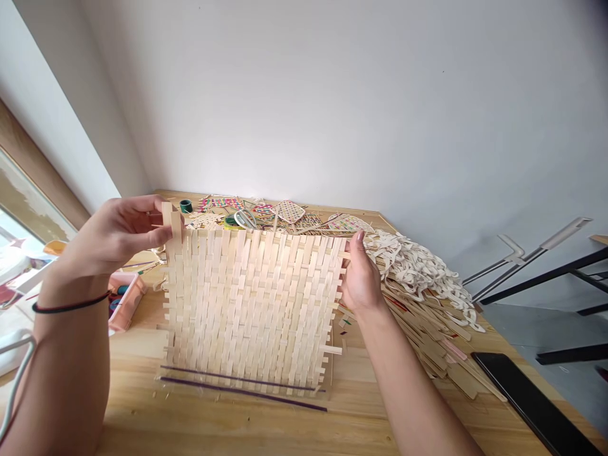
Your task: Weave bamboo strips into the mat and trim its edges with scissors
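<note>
A pale woven bamboo-strip mat [256, 297] stands tilted up from the table, its lower edge near the tabletop. Strip ends jut out along both sides. My left hand [128, 231] pinches a strip end at the mat's upper left corner between thumb and fingers. At the upper right corner my right hand [363, 275] grips the edge, thumb up, its other fingers partly hidden behind the weave. Two dark purple strips [247, 394] lie across the bottom of the mat, one slightly below the other.
Behind the mat are scissors [246, 219], a green tape roll [185, 206] and colourful woven pieces [288, 211]. White cord [413, 266] and loose strips [427, 329] heap at the right. A black phone [532, 399] lies near the table's right edge; a pink basket [128, 307] sits left.
</note>
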Demonstrator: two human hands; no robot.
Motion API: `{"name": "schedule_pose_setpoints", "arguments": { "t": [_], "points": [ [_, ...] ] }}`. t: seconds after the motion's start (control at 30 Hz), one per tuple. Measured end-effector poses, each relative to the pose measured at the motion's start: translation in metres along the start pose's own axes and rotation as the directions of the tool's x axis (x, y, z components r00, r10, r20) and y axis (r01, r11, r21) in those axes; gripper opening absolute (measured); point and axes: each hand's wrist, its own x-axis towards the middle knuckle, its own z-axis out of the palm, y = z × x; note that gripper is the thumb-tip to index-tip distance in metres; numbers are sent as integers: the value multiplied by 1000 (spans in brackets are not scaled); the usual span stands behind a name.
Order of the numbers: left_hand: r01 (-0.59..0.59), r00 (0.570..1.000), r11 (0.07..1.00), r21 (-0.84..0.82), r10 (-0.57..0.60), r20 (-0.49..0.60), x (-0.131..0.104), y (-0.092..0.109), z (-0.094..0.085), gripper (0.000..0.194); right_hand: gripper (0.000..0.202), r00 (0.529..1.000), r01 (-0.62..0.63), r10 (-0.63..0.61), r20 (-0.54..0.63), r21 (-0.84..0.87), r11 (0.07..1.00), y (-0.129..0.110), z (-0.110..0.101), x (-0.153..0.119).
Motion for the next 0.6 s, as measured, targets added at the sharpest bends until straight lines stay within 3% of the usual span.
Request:
{"name": "schedule_pose_setpoints", "arguments": {
  "t": [0.13, 0.27, 0.4, 0.6],
  "points": [
    [53, 998, 995, 87, -51, -30, 2, 0, -1, 12, 70, 999, 16, -16, 33, -18, 1000, -1, 0, 0],
    [24, 999, 1000, -3, -24, -33, 2, 0, -1, 13, 72, 999, 9, -8, 40, -17, 1000, -4, 0, -1],
    [1, 1000, 997, -72, 0, 14, 1, -1, -1, 12, 75, 999, -7, 7, 40, -3, 1000, -6, 2, -1],
    [-7, 997, 1000, -4, 7, 70, -2, -6, -10, 12, 71, 998, 45, -43, 56, -21, 999, -6, -1, 1]
  ]
}}
